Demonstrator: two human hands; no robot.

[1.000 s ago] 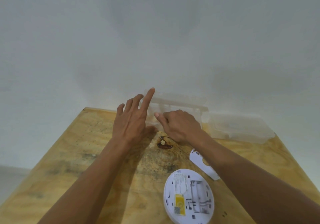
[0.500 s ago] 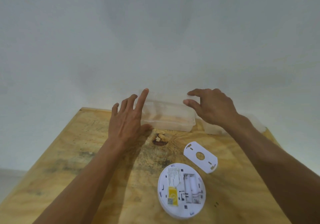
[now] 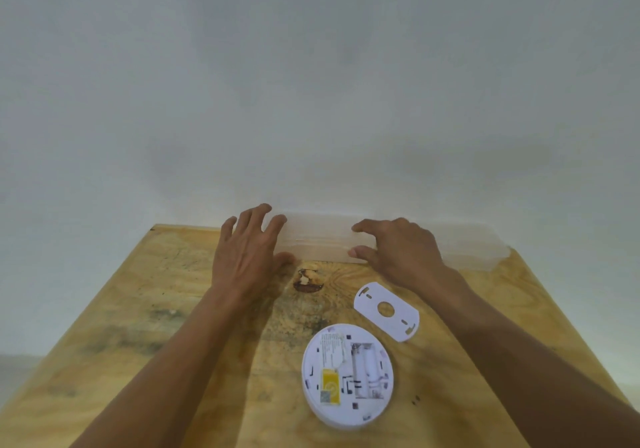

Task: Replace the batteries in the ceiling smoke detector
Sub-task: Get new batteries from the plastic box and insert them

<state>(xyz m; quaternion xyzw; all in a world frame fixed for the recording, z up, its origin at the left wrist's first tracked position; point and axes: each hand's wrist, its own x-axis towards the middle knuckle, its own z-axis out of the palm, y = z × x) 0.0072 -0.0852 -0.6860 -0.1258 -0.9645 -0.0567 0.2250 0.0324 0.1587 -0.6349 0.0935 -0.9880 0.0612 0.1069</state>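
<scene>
The white round smoke detector lies back-up on the wooden table, its battery bay uncovered; I cannot tell whether cells sit in it. Its white mounting plate lies just beyond it to the right. A translucent plastic container stands at the table's far edge against the wall. My left hand clasps its left end, fingers over the top and thumb at the front. My right hand holds its right end between index finger and thumb.
A second translucent plastic piece, a lid or box, lies to the right of the container by the wall. A dark knot marks the wood between my hands. The plain white wall rises right behind the table.
My right hand moved from the middle of the table, near the knot, out to the right end of the container and closed on it. My left hand stayed at the left end.
</scene>
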